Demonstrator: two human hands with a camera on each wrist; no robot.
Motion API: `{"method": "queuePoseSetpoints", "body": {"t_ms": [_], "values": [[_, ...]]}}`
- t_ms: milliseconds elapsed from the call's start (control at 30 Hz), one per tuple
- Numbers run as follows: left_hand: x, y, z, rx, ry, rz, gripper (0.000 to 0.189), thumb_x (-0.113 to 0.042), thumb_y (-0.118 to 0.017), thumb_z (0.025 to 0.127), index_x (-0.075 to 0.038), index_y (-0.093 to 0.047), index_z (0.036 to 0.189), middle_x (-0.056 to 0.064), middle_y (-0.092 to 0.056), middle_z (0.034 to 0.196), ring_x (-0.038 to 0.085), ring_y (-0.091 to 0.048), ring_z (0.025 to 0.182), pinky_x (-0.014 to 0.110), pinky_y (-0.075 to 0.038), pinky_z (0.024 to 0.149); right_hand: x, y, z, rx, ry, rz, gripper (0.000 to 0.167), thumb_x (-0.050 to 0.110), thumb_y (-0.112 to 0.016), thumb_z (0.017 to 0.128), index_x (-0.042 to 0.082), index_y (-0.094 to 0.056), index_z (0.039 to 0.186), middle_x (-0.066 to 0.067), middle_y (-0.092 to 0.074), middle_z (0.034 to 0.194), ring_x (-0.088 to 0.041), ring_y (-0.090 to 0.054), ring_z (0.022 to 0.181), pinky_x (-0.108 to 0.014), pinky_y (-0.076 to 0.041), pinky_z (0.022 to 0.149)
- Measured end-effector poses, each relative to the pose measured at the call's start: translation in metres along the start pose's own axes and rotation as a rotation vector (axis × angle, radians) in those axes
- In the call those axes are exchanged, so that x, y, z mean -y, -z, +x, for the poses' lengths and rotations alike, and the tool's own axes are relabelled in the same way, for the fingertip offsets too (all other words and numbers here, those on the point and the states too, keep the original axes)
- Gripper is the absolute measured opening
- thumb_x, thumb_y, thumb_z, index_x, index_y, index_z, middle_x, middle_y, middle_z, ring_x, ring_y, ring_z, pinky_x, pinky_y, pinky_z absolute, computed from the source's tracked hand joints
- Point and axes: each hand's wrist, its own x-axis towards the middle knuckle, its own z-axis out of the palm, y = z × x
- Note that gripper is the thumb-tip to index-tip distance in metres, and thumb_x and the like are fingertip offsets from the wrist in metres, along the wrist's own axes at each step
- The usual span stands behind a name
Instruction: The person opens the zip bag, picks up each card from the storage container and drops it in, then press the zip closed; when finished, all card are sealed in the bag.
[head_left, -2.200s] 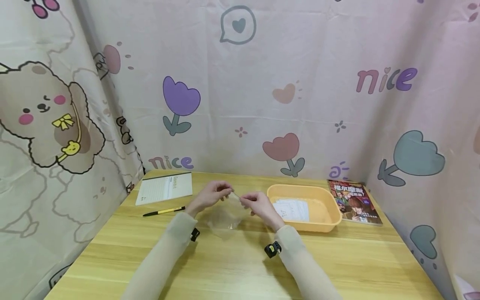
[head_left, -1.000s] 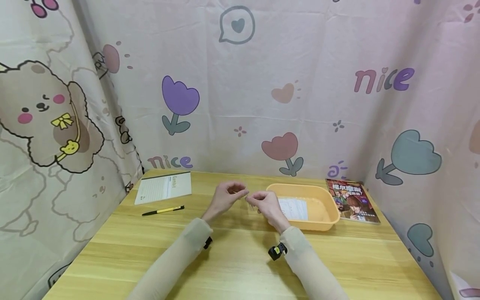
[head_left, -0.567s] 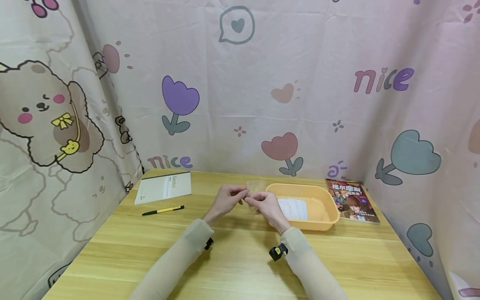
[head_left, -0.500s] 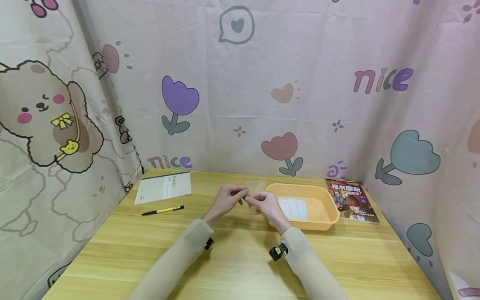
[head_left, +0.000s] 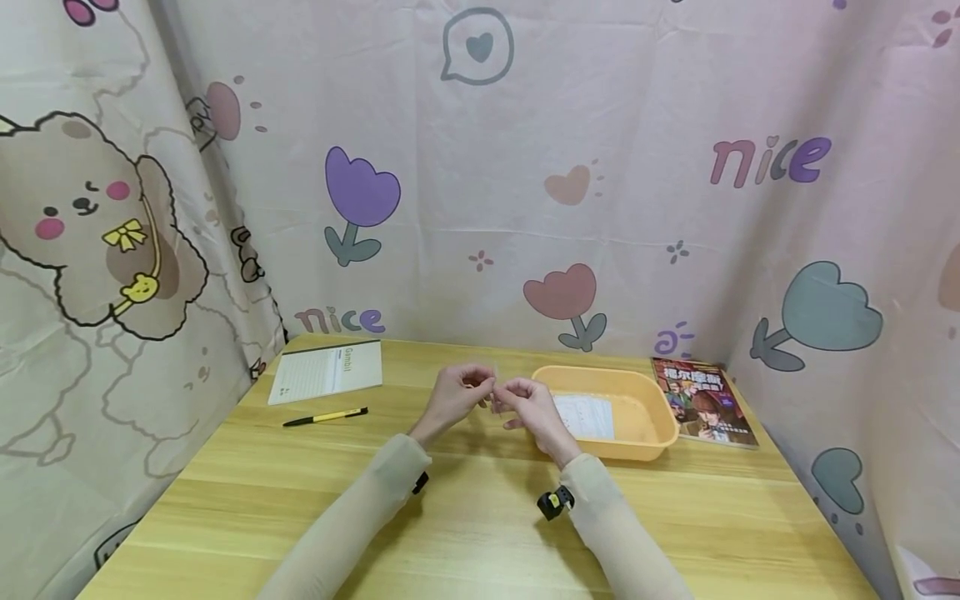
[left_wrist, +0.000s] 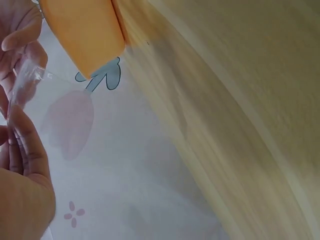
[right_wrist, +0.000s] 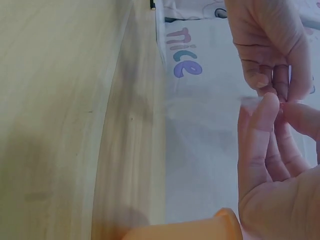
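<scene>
Both hands meet above the middle of the table, just left of a yellow-orange plastic basin (head_left: 648, 454). A clear plastic bag (left_wrist: 31, 75) stretches between them in the left wrist view; in the head view it is barely visible. My left hand (head_left: 453, 398) pinches one part of the bag's edge between thumb and fingers. Close beside it, my right hand (head_left: 536, 414) pinches the same edge with thumb and forefinger, as the right wrist view shows. Where the fingertips overlap, the edge is mostly hidden. White paper sheets (head_left: 588, 417) lie inside the basin.
A notebook (head_left: 326, 372) lies at the back left of the wooden table (head_left: 480, 525), with a yellow and black pen (head_left: 326, 417) in front of it. Right of the basin is a colourful magazine (head_left: 705, 402). A patterned curtain (head_left: 465, 167) hangs behind.
Since the earliest frame, my left hand has shifted right, closer to the right hand. The bag hung below the hands, then stood up behind them, and now barely shows. Both hands keep hold.
</scene>
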Motion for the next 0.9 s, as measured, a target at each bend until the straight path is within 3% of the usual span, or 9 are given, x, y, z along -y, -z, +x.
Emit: {"method": "queuePoseSetpoints", "body": {"t_ms": [233, 400, 533, 667, 800, 900], "values": [[0.0016, -0.0016, -0.0003, 0.040, 0.057, 0.014, 0.011, -0.019, -0.069, 0.090, -0.009, -0.073, 0.094, 0.007, -0.071, 0.081, 0.028, -0.067, 0.068, 0.037, -0.058, 0.050, 0.0002, 0.0003, -0.0018, -0.002, 0.062, -0.106, 0.019, 0.010, -0.066, 0.091, -0.004, -0.068, 0.102, -0.020, -0.072, 0.091, -0.021, -0.072, 0.075, -0.028, -0.058, 0.053], [0.0021, -0.0062, 0.0009, 0.079, 0.069, 0.042, 0.018, -0.031, -0.073, 0.088, -0.013, -0.074, 0.091, 0.005, -0.072, 0.078, 0.022, -0.067, 0.065, 0.037, -0.058, 0.048, 0.0054, -0.0035, -0.0068, -0.045, 0.088, -0.174, 0.017, 0.001, -0.066, 0.086, -0.004, -0.069, 0.102, -0.020, -0.072, 0.087, -0.028, -0.071, 0.073, -0.030, -0.059, 0.053], [0.0047, -0.0067, 0.0024, 0.126, 0.033, 0.038, 0.018, -0.026, -0.067, 0.093, -0.012, -0.076, 0.099, 0.005, -0.074, 0.085, 0.015, -0.068, 0.067, 0.035, -0.059, 0.050, -0.0005, -0.0049, -0.0015, -0.103, 0.073, -0.157, 0.016, 0.003, -0.069, 0.085, 0.000, -0.069, 0.100, -0.013, -0.071, 0.085, -0.025, -0.070, 0.073, -0.030, -0.059, 0.052], [0.0068, -0.0042, 0.0020, 0.164, 0.035, 0.004, 0.019, -0.017, -0.062, 0.096, -0.008, -0.074, 0.108, 0.008, -0.074, 0.094, 0.015, -0.069, 0.075, 0.035, -0.060, 0.053, -0.0020, -0.0038, 0.0008, -0.114, 0.068, -0.113, 0.019, 0.005, -0.070, 0.086, -0.002, -0.067, 0.104, -0.017, -0.071, 0.090, -0.020, -0.070, 0.075, -0.038, -0.061, 0.057], [0.0068, -0.0044, 0.0021, 0.159, 0.044, 0.020, 0.017, -0.015, -0.063, 0.095, -0.008, -0.075, 0.105, 0.007, -0.074, 0.086, 0.019, -0.069, 0.072, 0.035, -0.060, 0.052, -0.0021, -0.0026, 0.0001, -0.119, 0.072, -0.085, 0.021, 0.004, -0.067, 0.088, -0.005, -0.065, 0.107, -0.019, -0.070, 0.091, -0.022, -0.070, 0.076, -0.048, -0.062, 0.066], [0.0055, -0.0059, 0.0025, 0.127, 0.039, 0.048, 0.014, -0.014, -0.065, 0.094, -0.008, -0.076, 0.099, 0.007, -0.072, 0.077, 0.024, -0.069, 0.067, 0.033, -0.059, 0.050, -0.0018, -0.0026, -0.0001, -0.138, 0.077, -0.081, 0.020, 0.003, -0.065, 0.088, -0.004, -0.067, 0.106, -0.017, -0.069, 0.090, -0.019, -0.069, 0.075, -0.046, -0.062, 0.067]]}}
